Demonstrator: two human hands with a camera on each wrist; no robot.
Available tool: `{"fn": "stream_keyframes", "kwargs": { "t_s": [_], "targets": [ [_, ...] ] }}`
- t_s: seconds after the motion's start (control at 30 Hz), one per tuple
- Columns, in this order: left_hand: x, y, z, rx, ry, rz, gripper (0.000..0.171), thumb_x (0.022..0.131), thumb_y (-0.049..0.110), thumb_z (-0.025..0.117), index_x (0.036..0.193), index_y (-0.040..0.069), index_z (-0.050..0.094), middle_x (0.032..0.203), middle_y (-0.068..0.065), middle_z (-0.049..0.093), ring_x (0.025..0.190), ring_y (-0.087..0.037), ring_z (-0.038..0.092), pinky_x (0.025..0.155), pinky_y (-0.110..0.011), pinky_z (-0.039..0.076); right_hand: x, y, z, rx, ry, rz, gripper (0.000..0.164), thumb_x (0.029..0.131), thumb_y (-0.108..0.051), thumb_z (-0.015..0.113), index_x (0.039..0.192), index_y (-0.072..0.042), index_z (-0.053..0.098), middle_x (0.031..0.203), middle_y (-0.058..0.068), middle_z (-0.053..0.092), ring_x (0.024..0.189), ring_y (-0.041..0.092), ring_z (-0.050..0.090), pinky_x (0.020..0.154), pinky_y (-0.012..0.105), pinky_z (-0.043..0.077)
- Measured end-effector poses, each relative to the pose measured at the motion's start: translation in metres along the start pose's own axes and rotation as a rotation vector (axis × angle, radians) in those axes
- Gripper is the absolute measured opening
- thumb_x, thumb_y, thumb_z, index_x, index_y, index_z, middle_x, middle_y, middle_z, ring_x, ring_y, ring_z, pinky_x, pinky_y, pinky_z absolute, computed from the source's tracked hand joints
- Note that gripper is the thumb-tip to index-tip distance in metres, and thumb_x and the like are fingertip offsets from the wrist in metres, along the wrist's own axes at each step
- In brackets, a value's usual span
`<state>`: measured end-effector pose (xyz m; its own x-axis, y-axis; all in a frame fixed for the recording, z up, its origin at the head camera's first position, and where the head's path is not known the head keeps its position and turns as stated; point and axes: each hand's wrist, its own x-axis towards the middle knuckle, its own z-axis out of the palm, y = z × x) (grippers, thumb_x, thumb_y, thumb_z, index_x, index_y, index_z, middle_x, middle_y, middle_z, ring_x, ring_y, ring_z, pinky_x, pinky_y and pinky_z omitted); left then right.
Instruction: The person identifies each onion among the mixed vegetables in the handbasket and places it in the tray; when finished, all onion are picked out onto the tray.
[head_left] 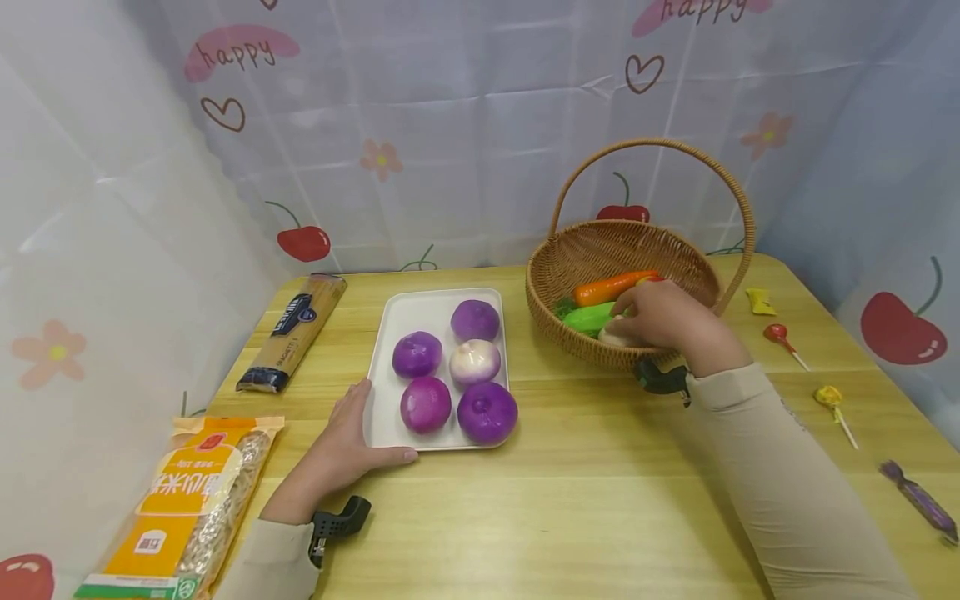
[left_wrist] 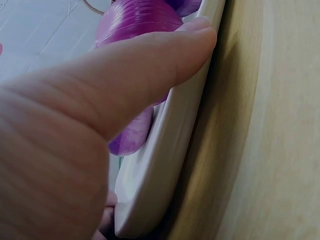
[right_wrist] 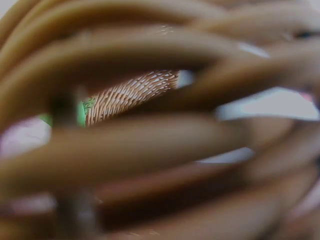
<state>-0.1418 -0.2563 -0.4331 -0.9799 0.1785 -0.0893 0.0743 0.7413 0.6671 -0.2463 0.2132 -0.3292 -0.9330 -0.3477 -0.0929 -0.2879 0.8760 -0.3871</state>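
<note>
My left hand [head_left: 348,442] spans the near left corner of a white tray [head_left: 397,312]. Its thumb lies straight along the near rim, and the other fingers rest against the left side. On the tray sit several purple onions [head_left: 426,406] and a paler white-and-purple one [head_left: 476,362]. Inside a wicker basket [head_left: 555,267], my right hand [head_left: 663,317] curls its fingers over a pale round vegetable [head_left: 615,335], mostly covered by the hand. Beside it lie a green vegetable [head_left: 588,318] and an orange carrot [head_left: 607,288]. Blurred wicker strands block most of the right wrist view.
Left of the tray lie a spaghetti pack [head_left: 296,329] and an orange food packet [head_left: 183,500]. Toward the right edge are a yellow wrapped candy [head_left: 761,301], a red lollipop [head_left: 777,333], a yellow lollipop [head_left: 828,397] and a purple wrapped candy [head_left: 921,502]. The basket's tall handle [head_left: 645,143] arches upward.
</note>
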Motion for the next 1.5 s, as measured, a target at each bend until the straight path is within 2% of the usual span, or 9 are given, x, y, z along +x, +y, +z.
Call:
{"fn": "stream_keyframes", "kwargs": {
  "t_s": [0.23,0.33,0.47,0.73,0.93,1.1,1.27,1.33,1.5],
  "targets": [
    [0.000,0.000,0.000,-0.002,-0.002,-0.002,0.146,0.069,0.063,0.093,0.167,-0.003,0.006,0.172,-0.027,0.008,0.157,-0.045,0.002,0.121,-0.066,0.012,-0.001,0.000,-0.001,0.023,0.002,0.025,0.040,0.101,-0.030,0.073,0.125,0.002,0.074,0.122,0.019,0.073,0.118,0.045,0.061,0.099,0.064,0.046],
    [0.000,0.000,0.000,-0.003,-0.004,-0.002,0.146,0.069,0.063,0.093,0.167,-0.003,0.006,0.172,-0.027,0.008,0.157,-0.045,0.002,0.121,-0.066,0.012,-0.001,0.000,-0.002,0.039,0.008,0.023,0.041,0.102,-0.030,0.072,0.126,0.003,0.074,0.124,0.020,0.072,0.123,0.048,0.058,0.113,0.068,0.031],
    [-0.001,0.001,-0.002,-0.005,-0.005,-0.003,0.146,0.070,0.064,0.092,0.167,-0.003,0.006,0.171,-0.027,0.008,0.157,-0.046,0.002,0.121,-0.066,0.012,-0.001,0.000,-0.004,0.051,0.011,0.027,0.042,0.102,-0.030,0.072,0.127,0.004,0.073,0.125,0.021,0.071,0.129,0.051,0.052,0.119,0.070,0.012],
    [-0.001,0.003,-0.003,-0.005,-0.002,0.003,0.145,0.070,0.064,0.092,0.167,-0.003,0.006,0.171,-0.028,0.009,0.156,-0.047,0.002,0.121,-0.067,0.011,-0.003,-0.003,-0.006,0.072,0.051,0.059,0.047,0.101,-0.036,0.073,0.129,0.002,0.072,0.127,0.020,0.071,0.124,0.045,0.057,0.102,0.064,0.045],
    [-0.001,0.004,-0.004,-0.013,0.005,0.018,0.144,0.071,0.061,0.093,0.166,-0.004,0.007,0.171,-0.029,0.010,0.156,-0.048,0.004,0.120,-0.068,0.013,-0.004,-0.006,-0.007,0.100,0.107,0.058,0.043,0.102,-0.034,0.073,0.129,-0.001,0.074,0.128,0.022,0.069,0.122,0.043,0.058,0.098,0.062,0.047],
    [-0.001,0.004,-0.004,-0.011,0.007,0.022,0.144,0.071,0.061,0.093,0.167,-0.002,0.007,0.171,-0.027,0.012,0.156,-0.047,0.004,0.120,-0.068,0.015,-0.004,-0.008,-0.008,0.109,0.149,0.038,0.040,0.104,-0.033,0.071,0.128,-0.001,0.074,0.130,0.024,0.068,0.127,0.047,0.055,0.106,0.066,0.040],
    [-0.001,0.004,-0.004,-0.017,0.007,0.021,0.144,0.071,0.061,0.093,0.167,-0.002,0.007,0.171,-0.027,0.011,0.156,-0.047,0.004,0.120,-0.068,0.014,-0.003,-0.009,-0.010,0.104,0.168,0.036,0.043,0.105,-0.036,0.069,0.132,-0.003,0.072,0.136,0.024,0.065,0.139,0.058,0.037,0.113,0.071,0.029],
    [-0.001,0.002,-0.003,-0.020,0.007,0.023,0.144,0.070,0.061,0.093,0.167,-0.002,0.007,0.171,-0.027,0.011,0.156,-0.047,0.004,0.120,-0.068,0.013,-0.003,-0.010,-0.011,0.104,0.184,0.037,0.043,0.105,-0.036,0.069,0.133,-0.004,0.072,0.136,0.023,0.065,0.138,0.059,0.036,0.110,0.071,0.033],
    [0.000,0.001,-0.002,-0.022,0.007,0.027,0.145,0.069,0.062,0.094,0.167,-0.001,0.007,0.171,-0.026,0.010,0.156,-0.046,0.004,0.120,-0.068,0.013,-0.004,-0.014,-0.013,0.092,0.250,0.017,0.038,0.104,-0.033,0.070,0.129,-0.005,0.075,0.129,0.023,0.068,0.123,0.048,0.054,0.098,0.064,0.045]
  ]
}}
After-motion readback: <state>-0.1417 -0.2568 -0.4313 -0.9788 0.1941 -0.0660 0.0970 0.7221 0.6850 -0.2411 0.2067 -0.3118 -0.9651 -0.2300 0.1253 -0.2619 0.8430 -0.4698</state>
